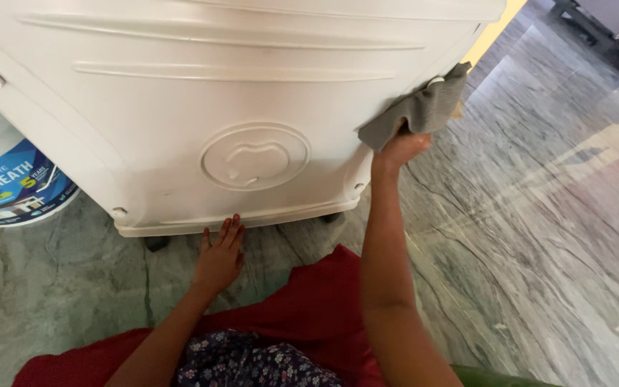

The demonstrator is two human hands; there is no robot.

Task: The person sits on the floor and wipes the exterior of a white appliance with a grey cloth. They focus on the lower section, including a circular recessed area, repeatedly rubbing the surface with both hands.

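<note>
Two hands: left hand [219,259] flat and open on floor [539,236] beside one white cooler [238,107]; right hand [400,148] clutching one grey cloth [420,109] against its corner. One bucket [8,179] behind.

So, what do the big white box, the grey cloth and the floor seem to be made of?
The white box looks like moulded plastic: smooth, slightly glossy, with pressed ribs and a round embossed mark. The grey cloth in the right hand seems a soft fabric, perhaps microfibre; it folds limply. The floor appears polished stone, probably marble, with grey veins and reflections.
</note>
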